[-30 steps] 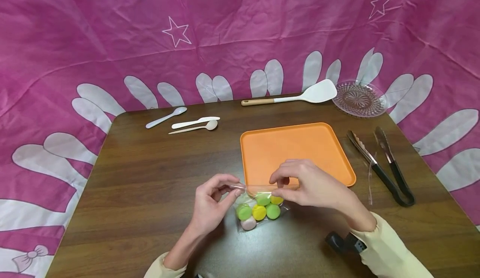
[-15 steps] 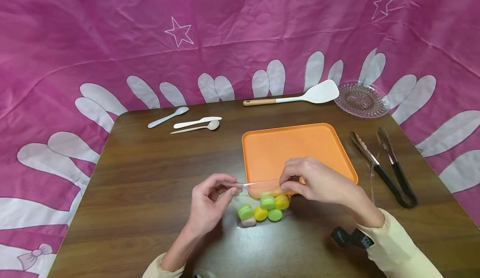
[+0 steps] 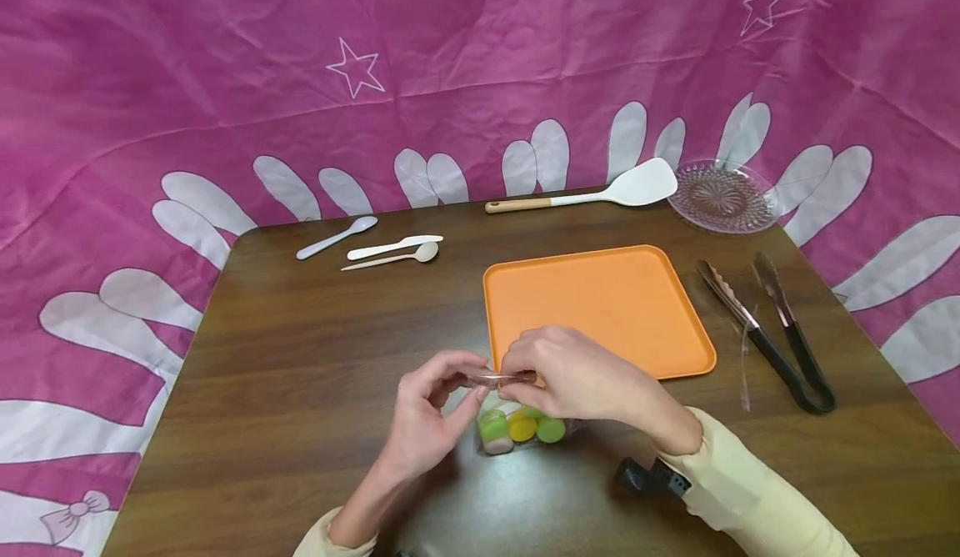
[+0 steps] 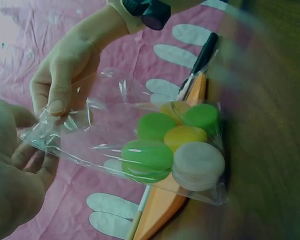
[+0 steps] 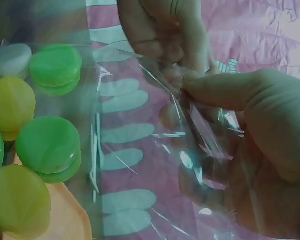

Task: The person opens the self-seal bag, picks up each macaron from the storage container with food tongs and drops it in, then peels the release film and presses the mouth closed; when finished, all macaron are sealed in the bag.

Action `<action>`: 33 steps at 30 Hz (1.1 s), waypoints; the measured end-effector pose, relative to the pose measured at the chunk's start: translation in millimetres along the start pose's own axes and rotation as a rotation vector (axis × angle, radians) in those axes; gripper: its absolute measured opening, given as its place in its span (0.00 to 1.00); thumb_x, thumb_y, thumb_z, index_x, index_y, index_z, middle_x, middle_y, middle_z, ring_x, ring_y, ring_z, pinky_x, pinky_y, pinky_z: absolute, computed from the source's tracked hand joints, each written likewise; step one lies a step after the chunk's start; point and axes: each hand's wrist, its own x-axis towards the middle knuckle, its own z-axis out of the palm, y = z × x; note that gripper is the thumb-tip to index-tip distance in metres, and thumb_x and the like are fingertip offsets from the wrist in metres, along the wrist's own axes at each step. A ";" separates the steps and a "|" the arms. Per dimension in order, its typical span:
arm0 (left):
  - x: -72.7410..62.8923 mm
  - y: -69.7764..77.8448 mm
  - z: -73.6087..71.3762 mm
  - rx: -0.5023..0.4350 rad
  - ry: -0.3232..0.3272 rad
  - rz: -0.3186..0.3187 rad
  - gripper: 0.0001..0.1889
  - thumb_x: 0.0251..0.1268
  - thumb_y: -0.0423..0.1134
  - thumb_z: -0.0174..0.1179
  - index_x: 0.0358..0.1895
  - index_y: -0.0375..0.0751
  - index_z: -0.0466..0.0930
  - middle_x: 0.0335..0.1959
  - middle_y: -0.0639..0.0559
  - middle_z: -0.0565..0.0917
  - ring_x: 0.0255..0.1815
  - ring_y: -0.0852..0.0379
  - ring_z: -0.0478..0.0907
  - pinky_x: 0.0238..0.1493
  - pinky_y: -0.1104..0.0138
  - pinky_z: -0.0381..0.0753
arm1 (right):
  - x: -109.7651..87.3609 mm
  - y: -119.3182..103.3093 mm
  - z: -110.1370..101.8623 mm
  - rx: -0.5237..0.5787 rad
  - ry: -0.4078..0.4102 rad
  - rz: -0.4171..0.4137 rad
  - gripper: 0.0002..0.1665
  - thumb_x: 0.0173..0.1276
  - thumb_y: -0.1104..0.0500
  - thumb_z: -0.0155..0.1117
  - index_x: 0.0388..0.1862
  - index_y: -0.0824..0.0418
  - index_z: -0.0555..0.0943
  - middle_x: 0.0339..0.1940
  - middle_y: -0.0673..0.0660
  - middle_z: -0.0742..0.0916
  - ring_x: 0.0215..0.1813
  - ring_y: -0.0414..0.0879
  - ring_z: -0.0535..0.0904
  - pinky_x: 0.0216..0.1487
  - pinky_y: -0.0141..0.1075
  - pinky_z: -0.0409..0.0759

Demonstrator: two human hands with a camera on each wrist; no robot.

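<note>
A clear plastic bag (image 4: 107,147) holds several macarons, among them a green macaron (image 4: 148,161), a yellow macaron (image 5: 12,104) and a whitish-pink macaron (image 4: 198,166). It stands over the table in front of me, the macarons gathered at its bottom. My left hand (image 3: 422,424) pinches the left end of the bag's top edge between thumb and fingers. Close to it, my right hand (image 3: 573,373) pinches the same edge, the film bunched between the two hands. In the head view, the right hand partly covers the macarons at the back.
Behind the hands lies an orange tray (image 3: 592,307). Black-handled tongs (image 3: 780,357) lie to its right. A white spatula (image 3: 637,183) and a clear patterned plate (image 3: 723,197) sit at the back. A pale spoon (image 3: 337,236), a white knife (image 3: 393,247) and a beige spoon (image 3: 401,257) lie back left.
My right hand first slid right along the bag's top edge, stretching it, then came back left close to my left hand, folding the film. The left hand has barely moved.
</note>
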 end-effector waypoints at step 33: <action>-1.0 -1.0 -3.9 0.062 0.065 -0.078 0.09 0.51 0.14 0.67 0.33 0.28 0.85 0.28 0.41 0.87 0.28 0.52 0.86 0.36 0.67 0.84 | -59.3 33.9 -16.2 0.195 0.201 0.049 0.08 0.61 0.69 0.73 0.35 0.57 0.90 0.31 0.42 0.88 0.30 0.33 0.81 0.30 0.29 0.78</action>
